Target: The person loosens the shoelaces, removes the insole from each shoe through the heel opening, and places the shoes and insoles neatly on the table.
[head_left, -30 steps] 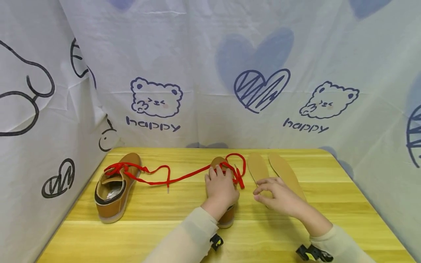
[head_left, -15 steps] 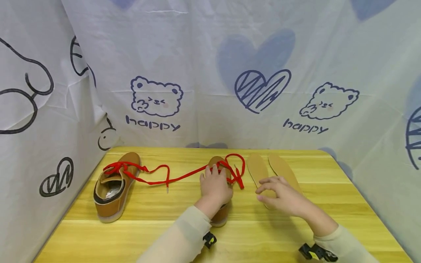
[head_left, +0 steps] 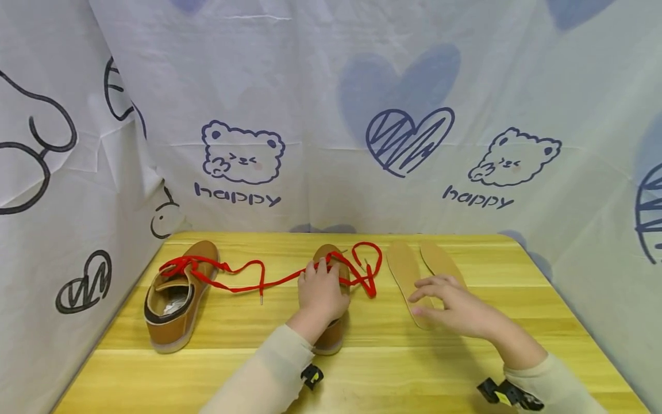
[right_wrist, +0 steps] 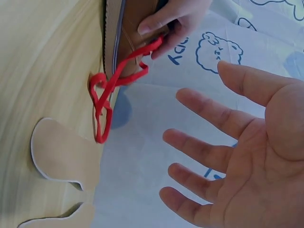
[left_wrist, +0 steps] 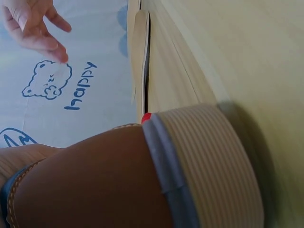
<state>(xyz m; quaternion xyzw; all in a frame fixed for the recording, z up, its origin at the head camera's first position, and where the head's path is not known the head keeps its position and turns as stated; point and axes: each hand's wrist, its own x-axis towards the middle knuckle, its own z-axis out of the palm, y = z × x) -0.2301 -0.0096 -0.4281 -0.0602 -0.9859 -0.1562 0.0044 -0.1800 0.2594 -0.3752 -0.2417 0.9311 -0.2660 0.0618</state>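
In the head view my left hand [head_left: 322, 296] grips a brown shoe [head_left: 331, 339] from above, covering its middle. The right wrist view shows the thumb on one side of this shoe [right_wrist: 130, 33]; the left wrist view shows its brown heel [left_wrist: 95, 185] up close. Red laces [head_left: 371, 282] trail from it to the right and left. My right hand [head_left: 457, 307] hovers above two tan insoles [head_left: 405, 264], with nothing held. Its fingers [right_wrist: 204, 149] are spread and nearly straight in the right wrist view.
Another brown shoe [head_left: 176, 330] with a red lace stands at the left of the wooden table [head_left: 403, 379]. One lace [head_left: 281, 282] stretches between the shoes. A printed white cloth [head_left: 310, 86] hangs behind the table and along its sides.
My left hand has slid the gripped shoe leftward across the table, and its laces have shifted with it. My right hand has drifted slightly right and stays spread.
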